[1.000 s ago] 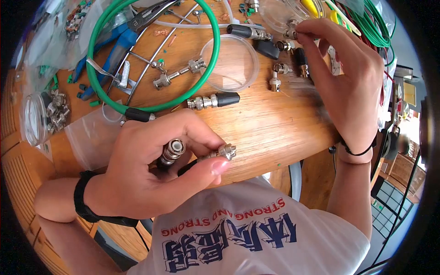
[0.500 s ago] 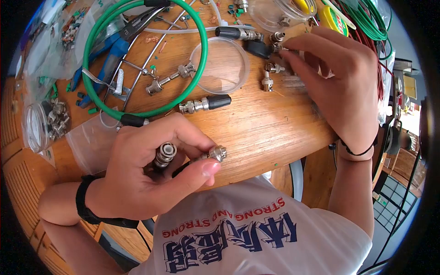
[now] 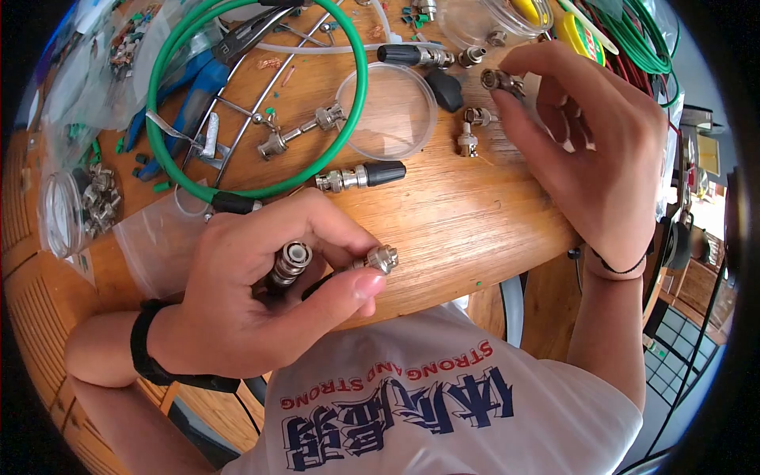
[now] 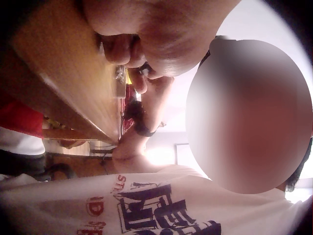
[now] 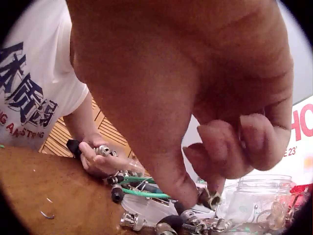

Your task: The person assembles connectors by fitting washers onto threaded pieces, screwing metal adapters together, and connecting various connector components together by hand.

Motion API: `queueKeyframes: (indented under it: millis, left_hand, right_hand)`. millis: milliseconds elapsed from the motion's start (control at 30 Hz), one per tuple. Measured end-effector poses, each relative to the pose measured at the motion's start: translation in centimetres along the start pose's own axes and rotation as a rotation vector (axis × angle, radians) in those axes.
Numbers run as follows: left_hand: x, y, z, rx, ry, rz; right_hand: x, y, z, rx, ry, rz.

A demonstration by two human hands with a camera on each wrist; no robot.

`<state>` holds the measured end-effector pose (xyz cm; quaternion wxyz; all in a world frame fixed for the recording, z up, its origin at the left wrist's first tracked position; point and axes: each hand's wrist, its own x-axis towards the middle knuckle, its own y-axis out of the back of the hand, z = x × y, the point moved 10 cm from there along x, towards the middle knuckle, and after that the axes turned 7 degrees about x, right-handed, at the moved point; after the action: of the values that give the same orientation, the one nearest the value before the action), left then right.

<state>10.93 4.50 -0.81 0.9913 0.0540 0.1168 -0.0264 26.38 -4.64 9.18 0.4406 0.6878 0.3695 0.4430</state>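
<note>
In the head view my left hand (image 3: 237,293) pinches a silver BNC connector (image 3: 380,259) between thumb and index finger. A second BNC connector (image 3: 290,263) lies in the same palm, its round open end facing up. My right hand (image 3: 598,134) pinches another BNC connector (image 3: 499,80) by thumb and fingertips over the table's right side, its other fingers loosely curled. Beside it on the wood are an elbow-shaped pair of connectors (image 3: 469,141) and a small silver connector (image 3: 473,55). A BNC connector with a black boot (image 3: 384,172) lies beyond my left hand.
A green cable loop (image 3: 360,75) surrounds joined connectors (image 3: 273,145) and overlaps blue-handled pliers (image 3: 198,91). Near it lie a clear round lid (image 3: 388,119) and a black cap (image 3: 445,89). Jars (image 3: 59,210) stand left and at the back; green cable coils (image 3: 633,36) lie back right.
My right hand came down from the back among the connectors, took hold of one and now holds it a little to the right. The left hand keeps its two connectors with little movement.
</note>
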Motion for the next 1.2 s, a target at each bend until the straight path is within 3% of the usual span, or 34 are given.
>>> queueKeyframes:
  millis: [67,133,167,200,267,467,833,1200]
  left_hand:
    - [0.0,-0.1,-0.3,-0.038,0.006,0.003]
    - [0.2,-0.2,-0.3,-0.076,0.009,0.001]
    - [0.2,-0.2,-0.2,-0.053,0.003,0.000]
    - [0.2,-0.2,-0.2,-0.030,-0.001,0.001]
    - [-0.2,0.2,-0.5,-0.017,0.003,-0.001]
    - [0.2,0.1,-0.1,-0.003,-0.010,0.002]
    - [0.2,-0.1,0.0,0.002,0.043,-0.015]
    - [0.2,-0.3,-0.2,-0.036,0.021,-0.012]
  right_hand:
    - [0.4,0.4,-0.6,-0.033,-0.078,0.015]
    - [0.5,0.8,-3.3,0.117,0.266,0.020]
    - [0.4,0.9,-5.1,0.068,0.545,-0.028]
    - [0.5,0.2,-4.6,0.069,0.544,-0.028]
    - [-0.5,-0.3,-5.1,0.430,0.662,0.086]
    - [-1.5,-2.6,-5.3,0.491,0.611,-0.101]
    - [-2.3,-1.7,-5.4,0.619,0.681,0.093]
    - [-2.3,-1.9,-5.3,0.627,0.687,0.084]
